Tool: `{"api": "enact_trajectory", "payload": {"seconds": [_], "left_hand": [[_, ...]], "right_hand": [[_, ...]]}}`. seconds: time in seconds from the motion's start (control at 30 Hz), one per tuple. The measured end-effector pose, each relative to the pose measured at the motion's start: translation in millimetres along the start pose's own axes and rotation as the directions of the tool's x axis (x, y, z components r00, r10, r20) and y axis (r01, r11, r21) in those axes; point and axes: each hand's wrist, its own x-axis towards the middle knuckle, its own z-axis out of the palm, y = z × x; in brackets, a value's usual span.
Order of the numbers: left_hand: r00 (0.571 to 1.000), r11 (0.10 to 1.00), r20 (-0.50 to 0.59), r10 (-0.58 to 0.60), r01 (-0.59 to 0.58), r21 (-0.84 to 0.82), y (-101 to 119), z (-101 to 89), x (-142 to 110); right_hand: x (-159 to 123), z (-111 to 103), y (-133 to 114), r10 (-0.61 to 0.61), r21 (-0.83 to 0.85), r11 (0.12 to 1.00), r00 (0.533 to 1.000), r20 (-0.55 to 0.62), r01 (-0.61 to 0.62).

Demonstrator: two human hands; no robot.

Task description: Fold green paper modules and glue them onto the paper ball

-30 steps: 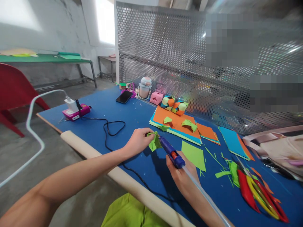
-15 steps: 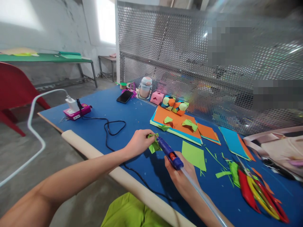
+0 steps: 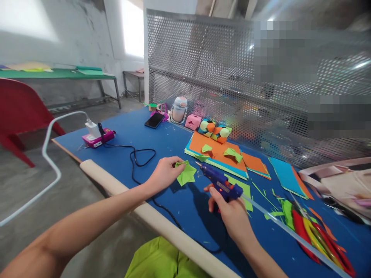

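Head view: left hand (image 3: 165,172) pinches folded paper (image 3: 187,175); right hand (image 3: 234,216) holds glue gun (image 3: 216,178) clear; green sheet (image 3: 247,188) not yet folded.

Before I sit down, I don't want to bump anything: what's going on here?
A person's left hand pinches folded green paper over the blue table. The right hand holds a glue gun, clear of that paper. More folded green pieces lie on orange paper, and scissors lie off to the right.
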Motion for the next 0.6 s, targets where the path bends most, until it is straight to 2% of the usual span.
{"api": "enact_trajectory", "payload": {"seconds": [0.07, 0.13, 0.27, 0.37, 0.47, 0.6], "left_hand": [[1.000, 1.000, -0.014, -0.015, 0.014, -0.018, 1, -3.5, -4], [1.000, 0.999, -0.008, -0.025, 0.025, -0.038, 2, -5.1, -8], [0.999, 0.998, 0.036, -0.038, 0.040, -0.051, 7, -3.5, -18], [0.997, 0.997, 0.065, -0.045, 0.049, -0.059, 13, -1.3, -27], [0.995, 0.995, 0.085, -0.051, 0.058, -0.079, 18, -0.2, -33], [0.994, 0.991, 0.093, -0.060, 0.070, -0.110, 19, 0.1, -38]], "right_hand": [[7, 1, 5, 0.023, 0.053, 0.998, 1.000, -0.004, -0.023], [18, 4, 13, 0.035, 0.029, 0.999, 0.999, -0.013, -0.035], [41, 14, 30, -0.101, -0.176, 0.980, 0.994, -0.044, 0.092], [48, 15, 38, -0.136, -0.218, 0.968, 0.990, -0.030, 0.126], [41, 4, 37, -0.141, -0.305, 0.944, 0.990, -0.019, 0.129], [15, -22, 24, -0.118, -0.587, 0.806, 0.993, -0.031, 0.077]]}}
